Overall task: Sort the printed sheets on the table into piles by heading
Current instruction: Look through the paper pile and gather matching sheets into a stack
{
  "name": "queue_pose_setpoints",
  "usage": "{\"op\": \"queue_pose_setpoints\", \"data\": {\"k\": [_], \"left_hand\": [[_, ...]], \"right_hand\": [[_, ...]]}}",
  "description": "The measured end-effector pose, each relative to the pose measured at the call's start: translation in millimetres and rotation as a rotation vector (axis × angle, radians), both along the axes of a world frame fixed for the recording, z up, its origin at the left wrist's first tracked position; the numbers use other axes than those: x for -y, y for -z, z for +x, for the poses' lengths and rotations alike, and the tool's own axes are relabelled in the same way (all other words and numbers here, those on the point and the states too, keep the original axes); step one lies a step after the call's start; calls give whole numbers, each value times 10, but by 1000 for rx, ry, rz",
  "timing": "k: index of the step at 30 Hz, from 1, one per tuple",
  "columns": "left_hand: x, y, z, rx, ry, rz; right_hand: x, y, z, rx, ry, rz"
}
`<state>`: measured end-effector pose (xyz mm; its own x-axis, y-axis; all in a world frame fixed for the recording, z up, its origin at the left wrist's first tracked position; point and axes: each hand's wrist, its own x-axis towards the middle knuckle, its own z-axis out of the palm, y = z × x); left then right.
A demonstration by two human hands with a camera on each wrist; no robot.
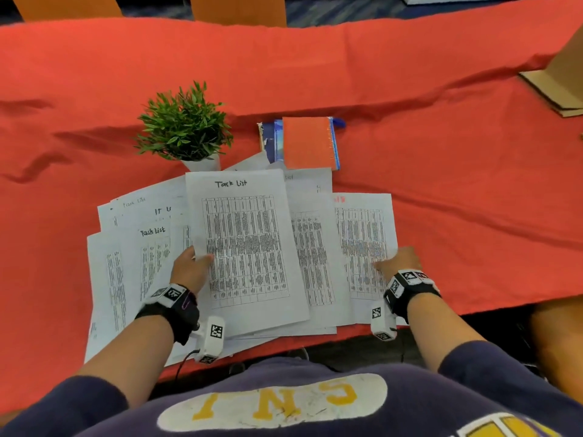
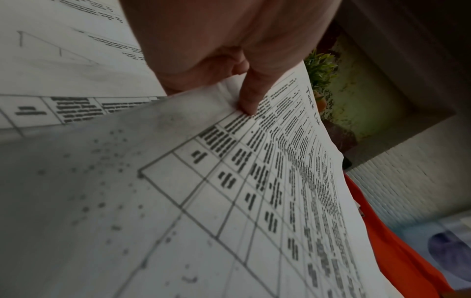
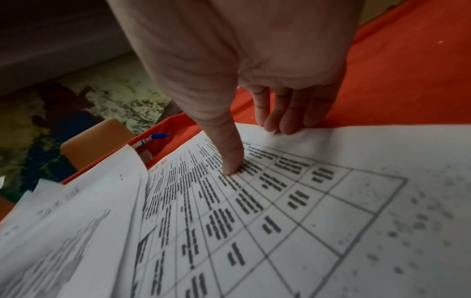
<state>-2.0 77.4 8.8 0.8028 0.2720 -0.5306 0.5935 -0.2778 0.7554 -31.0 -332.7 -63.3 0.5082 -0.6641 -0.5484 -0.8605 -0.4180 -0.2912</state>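
Note:
Several printed sheets lie fanned on the red tablecloth (image 1: 441, 152). My left hand (image 1: 192, 266) pinches the left edge of the top middle sheet headed "Task List" (image 1: 246, 247). In the left wrist view the thumb (image 2: 251, 94) lies on that sheet (image 2: 229, 201), which is raised off the others. My right hand (image 1: 400, 260) holds the rightmost sheet with a red heading (image 1: 362, 241) at its right edge. In the right wrist view the thumb (image 3: 229, 153) presses on top of this sheet (image 3: 305, 211) and the fingers (image 3: 288, 113) reach its edge. Another "Task List" sheet (image 1: 151, 247) and one starting "IT" (image 1: 157, 212) lie at left.
A small potted plant (image 1: 186, 124) stands just behind the sheets. Beside it lies an orange notebook (image 1: 307, 143) on blue books, with a blue pen (image 1: 339, 123). Cardboard (image 1: 558, 80) sits at the far right. Orange chairs (image 1: 236, 7) stand beyond the table.

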Motion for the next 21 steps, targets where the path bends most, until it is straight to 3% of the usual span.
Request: {"op": "queue_pose_setpoints", "data": {"k": [4,9,14,15,21], "left_hand": [[-35,197,65,-6,23,43],[-68,322,159,-12,54,58],[-108,433,221,-13,74,66],[-55,302,200,-16,81,56],[70,46,210,36,78,73]], "right_hand": [[-31,-128,9,-77,96,-69],[31,-177,8,-83,10,34],[200,-332,-121,191,36,39],[255,-396,-155,258,61,8],[524,-1098,-175,719,124,-89]]}}
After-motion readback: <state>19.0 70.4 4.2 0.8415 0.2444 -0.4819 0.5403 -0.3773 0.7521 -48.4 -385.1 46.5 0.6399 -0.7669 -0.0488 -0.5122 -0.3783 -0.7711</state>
